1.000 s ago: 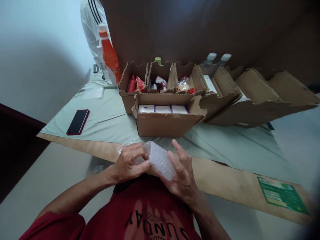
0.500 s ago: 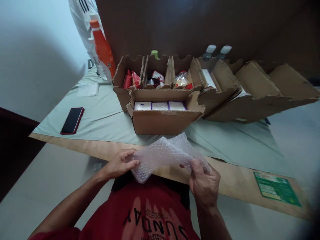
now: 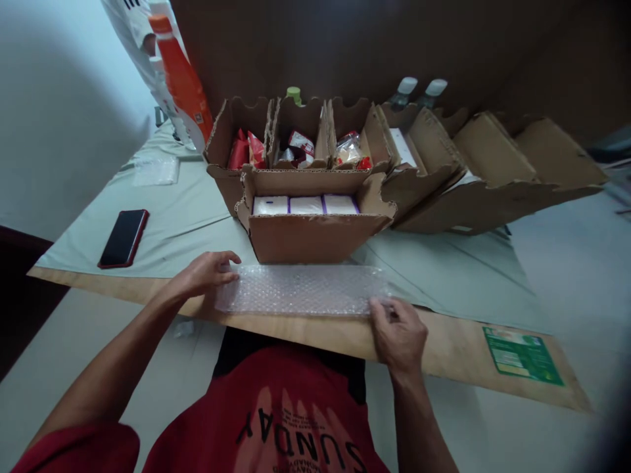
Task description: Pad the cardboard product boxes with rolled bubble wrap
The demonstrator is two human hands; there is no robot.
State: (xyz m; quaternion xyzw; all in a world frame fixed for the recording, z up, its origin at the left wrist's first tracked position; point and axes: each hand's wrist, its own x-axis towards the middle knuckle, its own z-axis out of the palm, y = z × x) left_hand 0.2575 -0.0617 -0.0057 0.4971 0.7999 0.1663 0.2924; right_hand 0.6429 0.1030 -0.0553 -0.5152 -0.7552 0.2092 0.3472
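Note:
A long strip of clear bubble wrap (image 3: 300,289) is stretched flat along the table's front edge. At its left end, my left hand (image 3: 210,272) is closed, pinching the film between thumb and fingers. My right hand (image 3: 398,328) grips the right end near the lower corner, fingers curled in. Just behind the strip stands a small cardboard box (image 3: 310,238) holding white packs with purple edges (image 3: 305,205).
Cardboard bins (image 3: 239,112) with red packets and other wrapped items line the back. A phone (image 3: 124,238) lies left, near an orange bottle (image 3: 182,79) and a folded clear plastic piece (image 3: 156,171). A green card (image 3: 522,355) lies on the wooden edge at right.
The crumpled bubble wrap has been pulled out straight and lowered flat to the table edge. My left hand has moved left and forward; the right stays near the other end.

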